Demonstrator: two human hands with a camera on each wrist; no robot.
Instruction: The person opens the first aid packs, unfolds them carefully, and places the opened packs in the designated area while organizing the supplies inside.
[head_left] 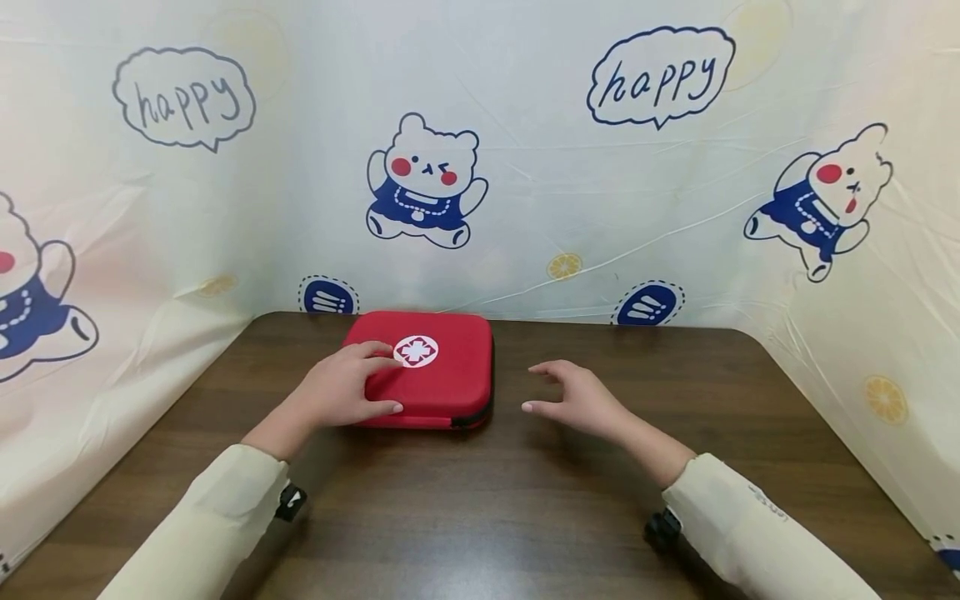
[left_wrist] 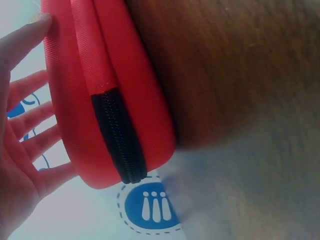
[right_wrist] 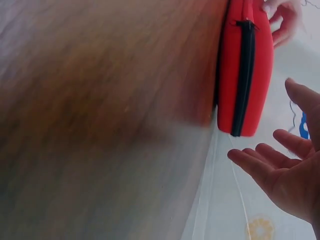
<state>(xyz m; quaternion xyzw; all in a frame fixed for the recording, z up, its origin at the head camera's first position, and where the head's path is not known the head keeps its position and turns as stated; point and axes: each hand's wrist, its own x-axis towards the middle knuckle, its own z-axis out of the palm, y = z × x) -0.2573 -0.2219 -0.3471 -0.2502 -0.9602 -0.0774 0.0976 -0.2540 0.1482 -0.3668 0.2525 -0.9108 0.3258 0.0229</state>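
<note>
Both hands were unclenched. The left hand (head_left: 337, 390) lay over the left part of a red case (head_left: 442, 382), its fingers reaching across the top and its thumb by the front edge; how firmly it pressed could not be told. The right hand (head_left: 581, 400), fingers loosely bent, held nothing and hovered apart from the case's right side. The case sat closed on the tabletop (head_left: 480, 500), left of centre near the far edge, its white cross emblem (head_left: 416, 352) upward and a black zip (head_left: 470, 419) showing at the front right corner. Good handling probably called for light, even pressure from the left, with the right best set level on the opposite side to prevent twisting. Beyond hung a printed cloth (head_left: 525, 208).
</note>
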